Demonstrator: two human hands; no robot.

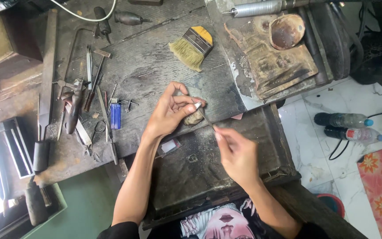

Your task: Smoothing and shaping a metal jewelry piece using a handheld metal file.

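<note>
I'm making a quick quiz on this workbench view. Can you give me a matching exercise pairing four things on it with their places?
Things:
1. brush
2. blue lighter
3. plastic bottles
4. thin tool

Places:
A. on the tiled floor, right of the bench
B. in the right hand, tip at the small piece pinched by the left hand
C. top of the bench, bristles pointing left
D. left of the left hand, among the metal tools

Pairs: 1-C, 2-D, 3-A, 4-B

Both bare forearms reaching forward, left hand (169,113) fingers pinched (seemingly tight), right hand (237,152) curled in a pinch.
</note>
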